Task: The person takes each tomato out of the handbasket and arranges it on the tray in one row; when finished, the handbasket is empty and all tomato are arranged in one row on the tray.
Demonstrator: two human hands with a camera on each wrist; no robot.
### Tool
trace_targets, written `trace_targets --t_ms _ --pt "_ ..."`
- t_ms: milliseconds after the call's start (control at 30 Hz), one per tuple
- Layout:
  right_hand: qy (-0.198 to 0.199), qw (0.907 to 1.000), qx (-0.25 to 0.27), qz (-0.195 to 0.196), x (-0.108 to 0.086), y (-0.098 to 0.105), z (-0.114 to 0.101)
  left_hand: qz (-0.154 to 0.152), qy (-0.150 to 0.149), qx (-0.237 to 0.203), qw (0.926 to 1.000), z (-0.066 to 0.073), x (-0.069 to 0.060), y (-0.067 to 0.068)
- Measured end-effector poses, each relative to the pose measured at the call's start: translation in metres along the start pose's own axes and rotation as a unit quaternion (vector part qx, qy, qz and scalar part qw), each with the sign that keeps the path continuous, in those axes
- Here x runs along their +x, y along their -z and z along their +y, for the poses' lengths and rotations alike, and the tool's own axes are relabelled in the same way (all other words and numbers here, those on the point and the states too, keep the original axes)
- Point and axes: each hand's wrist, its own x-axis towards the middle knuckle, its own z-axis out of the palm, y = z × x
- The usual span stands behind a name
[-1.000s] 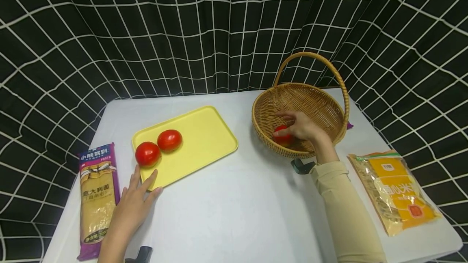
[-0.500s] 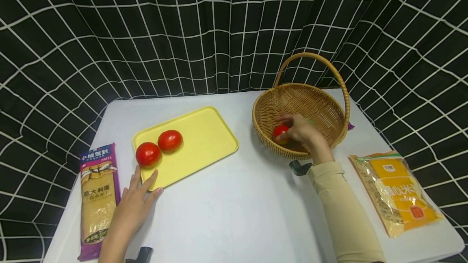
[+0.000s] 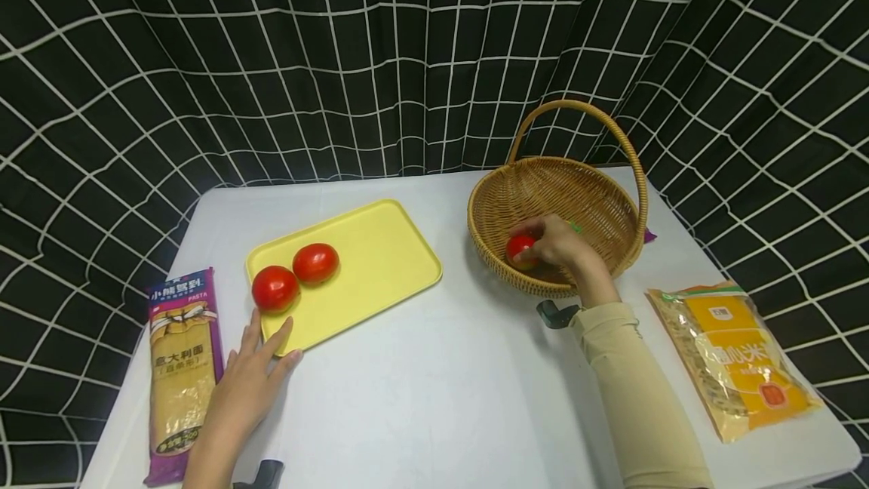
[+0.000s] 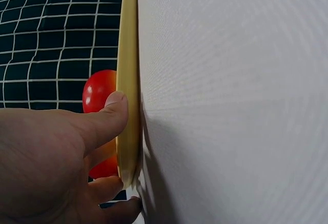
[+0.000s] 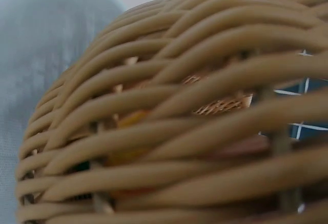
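Note:
My right hand (image 3: 558, 241) reaches into the wicker basket (image 3: 483, 210) and grips a red tomato (image 3: 520, 247), thumb and fingers round its sides. The right wrist view is mostly filled by the basket's woven wall (image 5: 169, 147), which hides the hand and tomato. On the left, my left hand (image 3: 246, 383) lies by the near corner of the yellow tray (image 3: 370, 270), fingers spread. In the left wrist view its thumb (image 4: 110, 119) touches the tray's rim (image 4: 128, 80). Two more tomatoes, a rounder one (image 3: 274, 288) and an oval one (image 3: 315, 262), sit on the tray's left end.
A pasta packet (image 3: 182, 368) lies along the table's left side. An orange and clear food bag (image 3: 736, 357) lies at the right. The basket's tall handle (image 3: 627, 146) arches above it. Something small and green (image 3: 575, 227) shows inside the basket behind the hand. A black gridded cloth (image 3: 407, 59) hangs behind.
My right hand has shifted slightly and its fingers have come in round the tomato in the basket. A small green thing now shows behind it. My left hand stays put.

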Motion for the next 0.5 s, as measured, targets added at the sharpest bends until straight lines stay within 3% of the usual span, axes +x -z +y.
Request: trace_targets --t_ms 267,500 --pt "0.000 1.0000 0.003 0.004 -0.0012 0.0003 0.0011 0.000 0.000 -0.003 1.0000 0.0011 -0.0010 0.0003" --pt "0.000 0.9988 0.050 0.000 -0.0057 0.0051 -0.0064 0.004 -0.002 -0.007 1.0000 0.0010 -0.0022 -0.0002"
